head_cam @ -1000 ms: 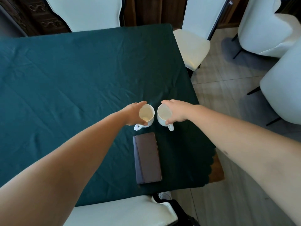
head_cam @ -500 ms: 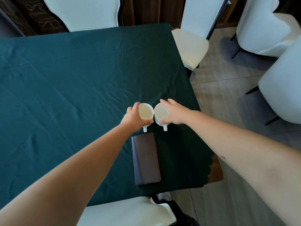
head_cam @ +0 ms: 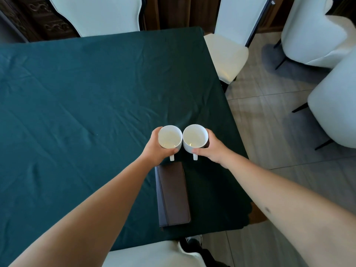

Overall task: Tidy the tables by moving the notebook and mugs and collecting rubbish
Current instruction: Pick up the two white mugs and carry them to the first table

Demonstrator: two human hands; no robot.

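Two white mugs stand side by side near the right part of the green-clothed table, rims touching, handles pointing toward me. My left hand wraps the left mug from its left side. The right mug is gripped by my right hand from its right side. Both mugs look empty with a faint residue at the bottom. A dark brown notebook lies closed on the cloth just below the mugs, between my forearms.
White chairs surround the table: one at the far edge, one at the right side, one at the near edge. More white chairs stand on the tiled floor to the right. The table's right edge runs close to the mugs.
Both mugs have been turned so their handles point toward me and brought together until they touch. My hands shifted from the rims to the mugs' outer sides.
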